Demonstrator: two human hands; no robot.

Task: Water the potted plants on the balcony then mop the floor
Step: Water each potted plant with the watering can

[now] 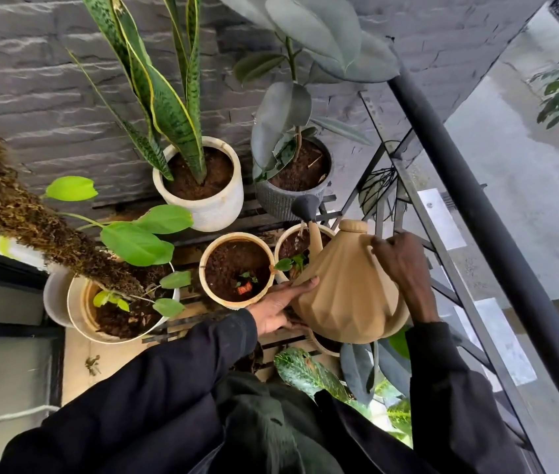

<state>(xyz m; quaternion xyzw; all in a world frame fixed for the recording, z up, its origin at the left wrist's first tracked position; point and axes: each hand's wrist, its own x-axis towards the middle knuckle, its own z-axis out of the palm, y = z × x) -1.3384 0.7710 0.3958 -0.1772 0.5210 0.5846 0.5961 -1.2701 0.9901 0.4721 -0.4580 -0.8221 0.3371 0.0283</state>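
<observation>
You hold the tan watering can (350,289) between both your hands, low and right of the middle of the view. Your right hand (399,265) is closed around the handle at the upper right side of the can, the knuckles turned up toward you. Your left hand (280,306) is open, with the fingers stretched flat against the lower left side of the ribbed body, supporting it from below. The can is tilted away from you, so its spout goes up and to the left and ends in a dark grey sprinkler head (305,206). A thin stream of water falls from this head into the small cream pot (286,239) just behind the can; a small green seedling (290,262) shows there, partly hidden by the can.

Just left of your left hand stands another cream pot (237,270) with dark soil and a very small plant. More to the left is a wide white pot (117,307) with a moss pole (32,220) and light green leaves. Behind, against the grey brick wall (32,97), stand a snake plant (168,107) in a white pot and a rubber plant (291,107) in a dark grey pot. The black balcony railing (469,186) runs on your right side. Both your sleeves are dark.
</observation>
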